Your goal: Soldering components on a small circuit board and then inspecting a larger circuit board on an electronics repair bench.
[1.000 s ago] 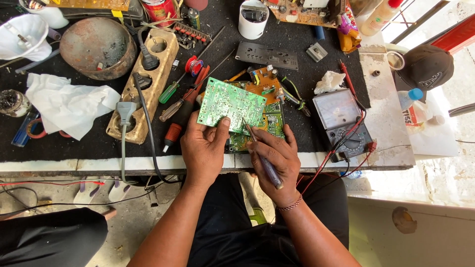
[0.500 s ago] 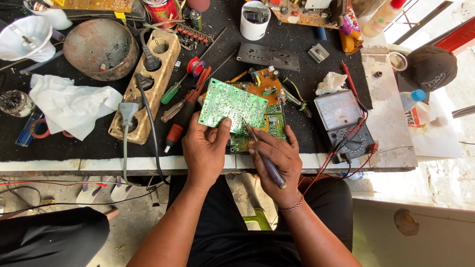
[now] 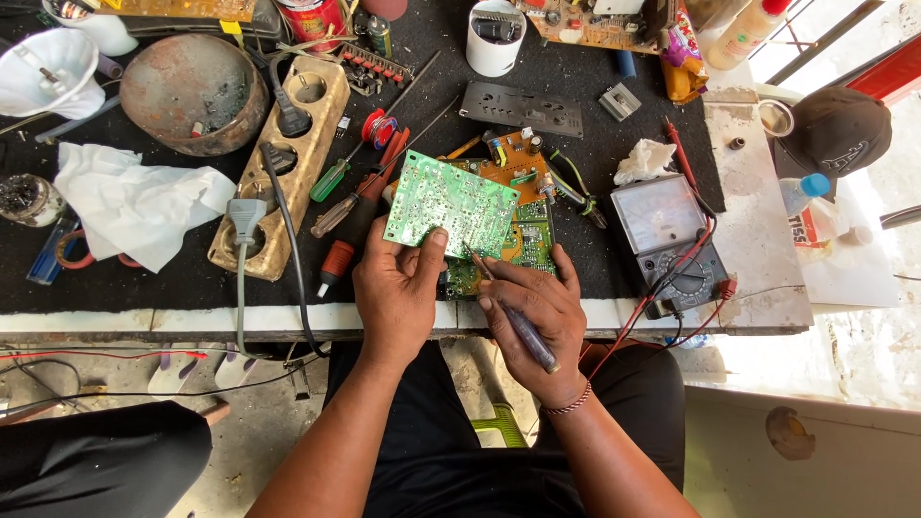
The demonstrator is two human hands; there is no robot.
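Green circuit board [image 3: 451,203]: tilted up at the bench's near edge, over an orange board [image 3: 518,158].
Left hand [image 3: 398,288]: pinching the green board's lower edge, thumb on top.
Right hand [image 3: 532,312]: wrapped around a soldering iron [image 3: 513,317], tip touching the board's lower right corner.
Multimeter [image 3: 667,235]: just right.

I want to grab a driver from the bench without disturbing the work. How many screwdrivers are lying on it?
3 at least: a green-handled screwdriver, a clear-amber-handled screwdriver and a red-and-black-handled screwdriver, all left of the green circuit board. Clutter may hide more.
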